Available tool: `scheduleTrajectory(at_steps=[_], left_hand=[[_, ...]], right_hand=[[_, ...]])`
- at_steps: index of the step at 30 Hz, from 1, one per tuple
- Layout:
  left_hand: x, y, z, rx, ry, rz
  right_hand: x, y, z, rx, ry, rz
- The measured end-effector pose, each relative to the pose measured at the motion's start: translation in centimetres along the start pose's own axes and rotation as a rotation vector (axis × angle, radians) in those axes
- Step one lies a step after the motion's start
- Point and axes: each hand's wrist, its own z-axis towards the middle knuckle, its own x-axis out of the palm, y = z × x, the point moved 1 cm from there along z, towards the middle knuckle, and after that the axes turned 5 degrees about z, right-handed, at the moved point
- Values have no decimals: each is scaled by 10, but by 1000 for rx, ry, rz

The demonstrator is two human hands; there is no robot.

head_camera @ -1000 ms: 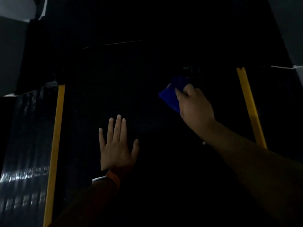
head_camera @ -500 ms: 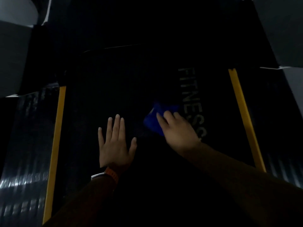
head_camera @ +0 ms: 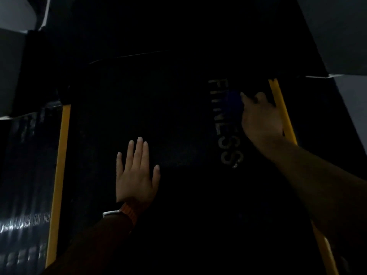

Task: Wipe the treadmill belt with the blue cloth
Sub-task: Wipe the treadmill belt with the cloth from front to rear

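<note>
Head view: blue cloth [head_camera: 232,101] lies under fingers of the right hand [head_camera: 260,121].

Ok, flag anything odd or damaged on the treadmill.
Nothing stands out. The belt lies flat; the right hand holds the cloth near the right yellow strip, the left hand rests flat. Dim light could hide small flaws.

Really dim in here, most of it's just black. Plain grey surface [head_camera: 11,72] shows upper left, a paler patch [head_camera: 15,14] in that corner, more grey [head_camera: 341,32] upper right.
</note>
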Motion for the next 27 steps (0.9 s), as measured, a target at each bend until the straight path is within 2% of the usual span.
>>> scheduleTrajectory(at_steps=[1, 2, 4, 5, 6, 7, 9, 10, 11, 12, 14, 15, 16, 17, 19, 20, 21, 22, 25, 26, 27], left_hand=[[1, 0, -1, 11, 0, 1], [2, 2, -1, 15, -1, -1], [2, 3, -2, 7, -5, -2], [2, 4, -1, 5, -4, 1], [2, 3, -1, 6, -4, -1], [2, 3, -1, 7, -5, -9], [4, 3, -1, 4, -8, -25], [5, 3, -1, 3, -15, -29], [5, 3, -1, 7, -21, -31], [6, 3, -1, 11, -23, -31], [6, 5, -2, 16, -20, -28], [6, 4, -2, 15, -23, -30], [6, 4, -2, 12, -27, -34], [7, 3, -2, 13, -30, -36], [7, 4, -2, 15, -33, -39], [7, 4, -2, 16, -35, -40], [7, 4, -1, 15, -36, -40], [6, 5, -1, 16, -31, -38], [4, 3, -3, 21, -36, -43], [4, 3, -4, 21, -38, -44], [4, 3, -3, 25, -36, -44]], right_hand=[[5, 11, -5, 53, -31, -29], [17, 31, -17, -31, -53, -43], [27, 55, -39, -345, 25, -53], [28, 45, -30, -480, 92, -63], [24, 28, -10, -529, 124, -77], [18, 10, 18, -471, 94, -97], [5, -10, 59, -154, -75, -120], [6, -2, 66, 7, -130, -103], [10, 16, 65, 89, -119, -52], [15, 37, 63, 57, -106, -9], [18, 56, 54, -232, -42, 2], [15, 48, 61, -392, -2, -31], [8, 33, 77, -469, 2, -81], [-1, 18, 96, -419, -9, -121], [-13, 1, 126, -85, -106, -68], [-12, 11, 128, 84, -155, -44], [-9, 36, 127, 123, -168, -8], [-4, 65, 123, 32, -157, 20], [15, 106, 108, -473, 42, -60], [8, 95, 119, -497, 36, -70], [-3, 77, 134, -414, 3, -61]])
